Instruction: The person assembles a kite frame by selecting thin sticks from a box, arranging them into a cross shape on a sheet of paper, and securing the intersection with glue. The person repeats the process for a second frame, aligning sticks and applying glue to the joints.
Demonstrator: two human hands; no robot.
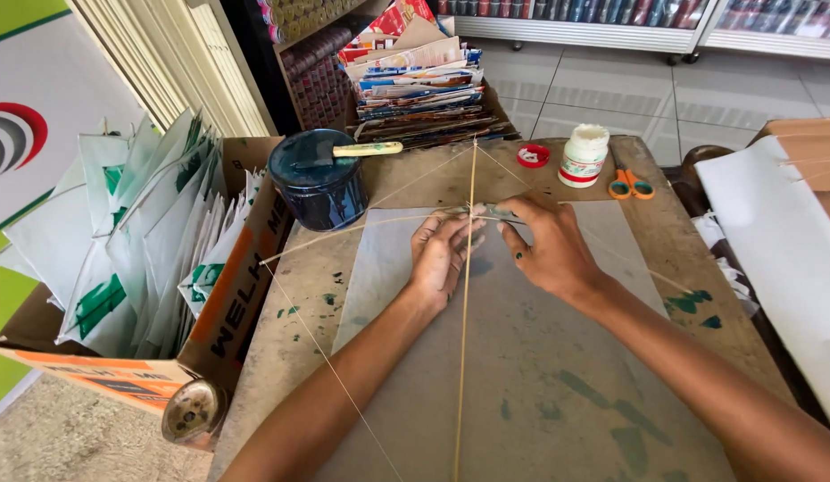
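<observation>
Shop floor, stained wooden table (pixel 692 259) mid-frame. On it, thin paper sheet (pixel 540 375) under crossed bamboo sticks (pixel 466 295). Left hand (pixel 442 254) and right hand (pixel 544 245) pinched together on the crossing, centre. Binding step, seemingly; steady tension needed next. Blue pot (pixel 319 183) upper left.

Bright, even daylight | soft shadows — no glare | sharp focus | wide-angle bending at edges

Both hands meet where thin bamboo sticks cross: left hand (pixel 442 254) and right hand (pixel 544 245) pinch the upright stick (pixel 466 357) over grey paper (pixel 522 375). Blue tin (pixel 319 183), glue bottle (pixel 583 156), orange scissors (pixel 629 183) behind on table (pixel 290 357).
</observation>
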